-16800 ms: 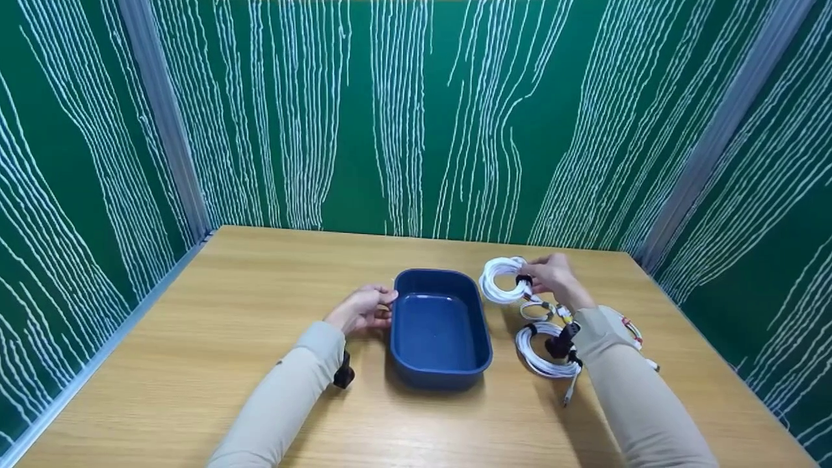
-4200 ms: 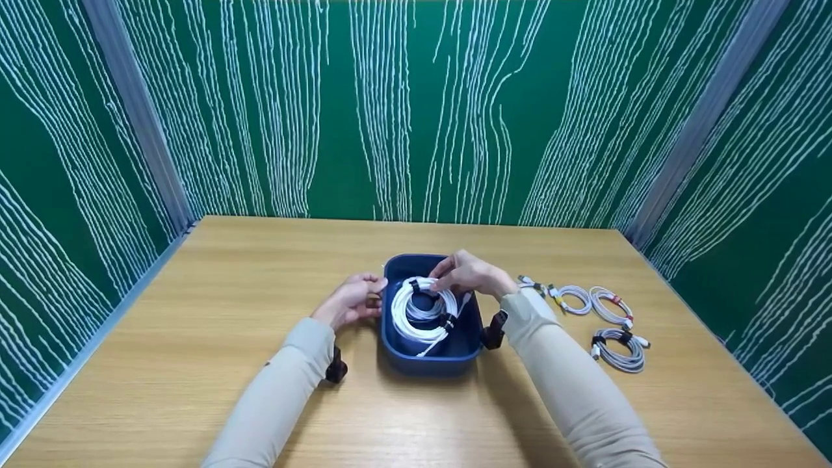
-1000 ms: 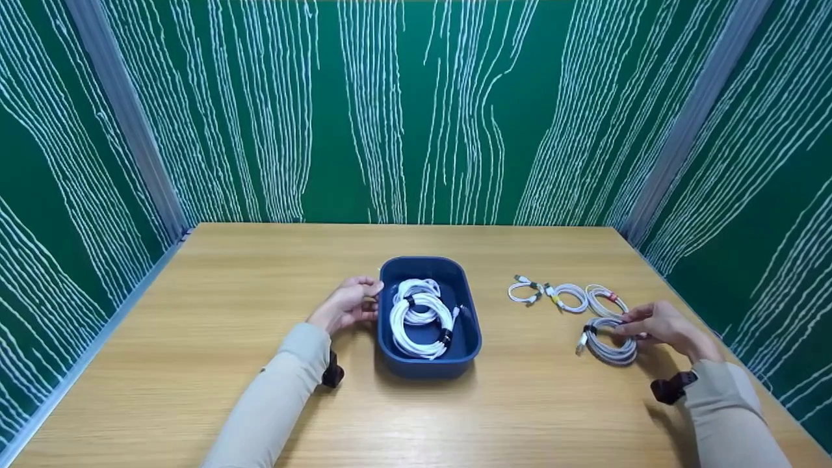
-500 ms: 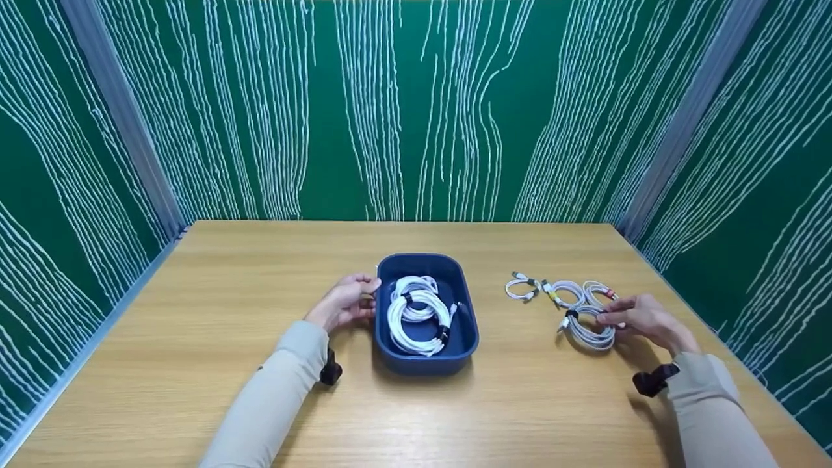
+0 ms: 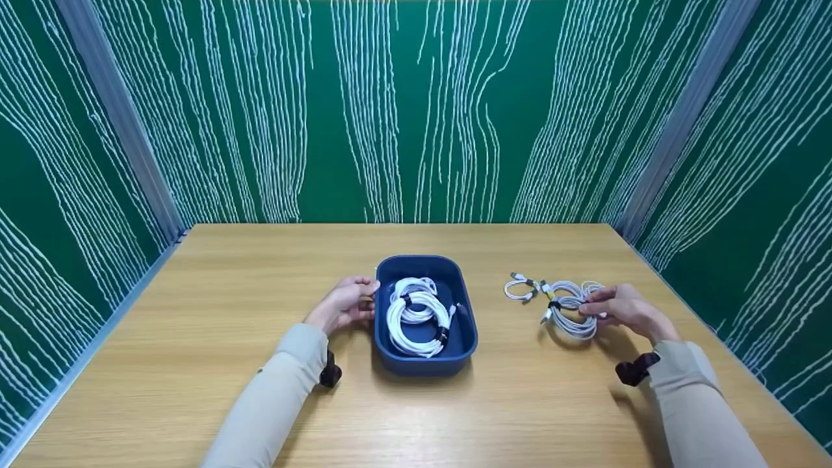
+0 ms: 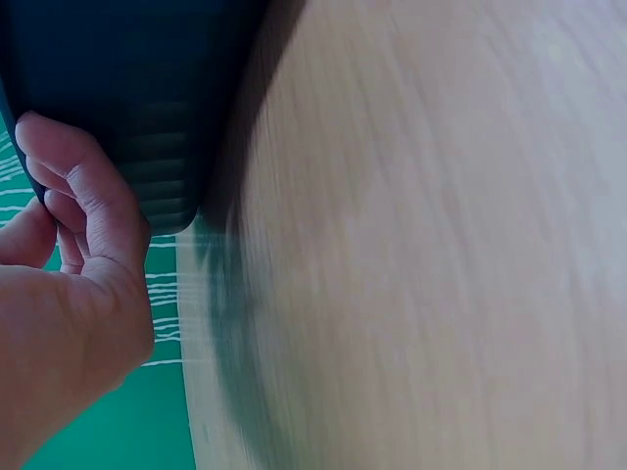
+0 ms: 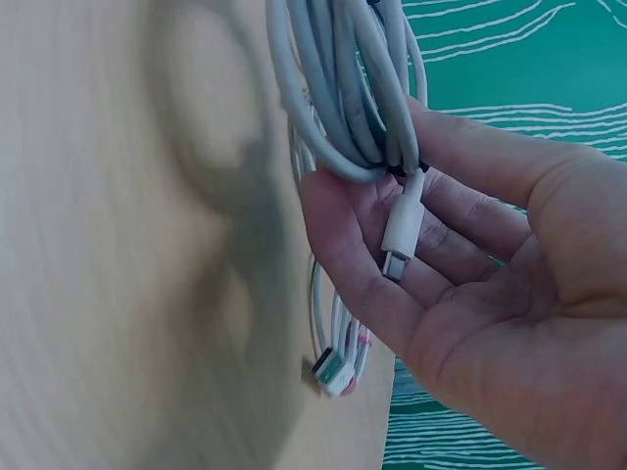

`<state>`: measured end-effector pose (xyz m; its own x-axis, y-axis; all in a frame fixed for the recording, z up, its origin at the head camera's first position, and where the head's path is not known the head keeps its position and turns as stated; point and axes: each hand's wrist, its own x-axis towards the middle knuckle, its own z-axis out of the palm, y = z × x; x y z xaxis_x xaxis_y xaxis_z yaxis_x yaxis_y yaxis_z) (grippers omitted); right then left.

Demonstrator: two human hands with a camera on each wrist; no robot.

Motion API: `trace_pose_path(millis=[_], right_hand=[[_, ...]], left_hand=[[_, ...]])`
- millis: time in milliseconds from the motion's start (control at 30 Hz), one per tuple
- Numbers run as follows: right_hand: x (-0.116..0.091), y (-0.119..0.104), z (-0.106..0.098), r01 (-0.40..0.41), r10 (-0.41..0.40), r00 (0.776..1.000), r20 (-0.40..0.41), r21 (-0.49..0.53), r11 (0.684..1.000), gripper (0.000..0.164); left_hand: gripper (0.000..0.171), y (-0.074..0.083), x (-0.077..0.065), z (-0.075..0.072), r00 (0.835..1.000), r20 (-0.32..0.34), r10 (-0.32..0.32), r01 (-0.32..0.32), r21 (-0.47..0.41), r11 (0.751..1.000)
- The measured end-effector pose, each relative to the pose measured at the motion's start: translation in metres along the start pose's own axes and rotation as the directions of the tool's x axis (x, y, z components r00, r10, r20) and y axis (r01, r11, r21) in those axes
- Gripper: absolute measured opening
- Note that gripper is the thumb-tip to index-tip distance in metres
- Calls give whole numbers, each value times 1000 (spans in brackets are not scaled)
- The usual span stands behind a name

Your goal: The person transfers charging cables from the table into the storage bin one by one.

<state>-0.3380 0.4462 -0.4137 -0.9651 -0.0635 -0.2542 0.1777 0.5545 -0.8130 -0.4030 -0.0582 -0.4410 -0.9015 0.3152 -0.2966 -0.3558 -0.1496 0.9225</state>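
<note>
My left hand (image 5: 341, 305) pinches the left rim of a deep blue plastic bin (image 5: 426, 368), thumb over the edge and fingers against the outer wall. Two white coiled cables, one (image 5: 394, 330) overlapping the other (image 5: 412, 284), lie inside it. Off to the right, my right hand (image 5: 627, 311) grips a grey coiled charging cable (image 5: 578, 333) bound with black ties. In the right wrist view this coil (image 7: 338, 88) hangs above the table, casting a shadow; its white plug (image 7: 402, 227) dangles beside the fingers.
Behind the held coil lie a cable with a yellow tie (image 5: 551, 296) and another white one (image 5: 590, 284), its red tie (image 7: 363, 338) showing in the right wrist view. A short white cable (image 5: 520, 298) lies left of them. Green, white-streaked walls enclose the wooden table (image 5: 260, 260).
Earlier the bin was empty; two white coils have since gone in. Over the last second my right hand has carried the grey coil leftward. My left hand stays at the rim.
</note>
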Motion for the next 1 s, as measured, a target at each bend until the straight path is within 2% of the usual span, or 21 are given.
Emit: trace_pose_path(millis=[100,300,533,833,1000], right_hand=[[2,-5,1,-3,3,1000,-5,-5,1000,44],[7,-18,4,22,-23,1000,7,51,998,48],[14,-32,8,37,-38,999,20,44,998,53],[22,-46,20,73,-76,997,31,103,992,51],[27,-56,26,74,-77,997,21,93,993,51]], left_hand=[[5,0,0,0,1000,-7,1,-1,1,1000],[5,0,-1,1,1000,-15,-2,2,-1,1000],[6,2,-2,2,1000,-22,-9,9,1,1000],[6,1,-2,1,1000,-9,-5,5,15,1000],[6,0,-1,0,1000,-3,5,-4,16,1000]])
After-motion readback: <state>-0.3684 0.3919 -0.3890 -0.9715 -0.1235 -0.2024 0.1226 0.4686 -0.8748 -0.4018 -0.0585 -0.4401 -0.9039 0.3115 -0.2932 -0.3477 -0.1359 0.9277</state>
